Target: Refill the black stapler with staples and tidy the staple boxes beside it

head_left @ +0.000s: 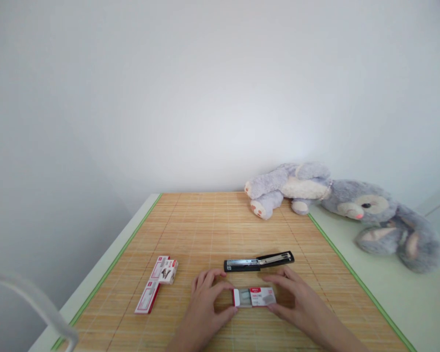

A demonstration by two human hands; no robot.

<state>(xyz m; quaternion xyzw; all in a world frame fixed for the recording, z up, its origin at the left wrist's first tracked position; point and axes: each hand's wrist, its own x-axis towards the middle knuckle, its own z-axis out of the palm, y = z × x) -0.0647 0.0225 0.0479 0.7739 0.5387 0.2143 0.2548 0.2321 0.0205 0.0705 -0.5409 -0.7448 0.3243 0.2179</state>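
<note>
A small red-and-white staple box lies low over the bamboo mat, its inner tray slid partly out to the left and grey staples showing in the gap. My left hand pinches the tray's left end between thumb and forefinger. At the other end, the thumb and forefinger of my right hand hold the printed sleeve. Just beyond both hands, a black stapler rests folded wide open, with its metal channel facing up.
Flat red-and-white boxes and a smaller white box sit together on the left of the bamboo mat. A grey plush rabbit lies along the back right. A white curved cord or tube crosses the lower left.
</note>
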